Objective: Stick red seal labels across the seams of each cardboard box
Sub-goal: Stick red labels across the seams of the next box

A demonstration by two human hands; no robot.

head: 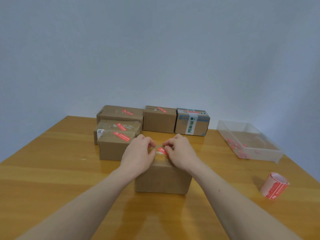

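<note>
A small cardboard box (162, 179) stands in front of me on the wooden table (52, 170). A red seal label (161, 150) lies across its taped top seam. My left hand (138, 153) and my right hand (180, 153) rest on the box top, fingertips curled at either end of the label. Whether the label is fully stuck down is hidden by my fingers. Behind stand several more cardboard boxes, each with a red label on top: a near-left one (112, 146), a far-left one (121, 114), a middle one (159, 120) and one with green-printed tape (192, 122).
A roll of red seal labels (274, 186) lies on the table at the right. A clear plastic tray (249, 141) with red scraps inside sits at the far right. A grey wall rises behind the table's back edge.
</note>
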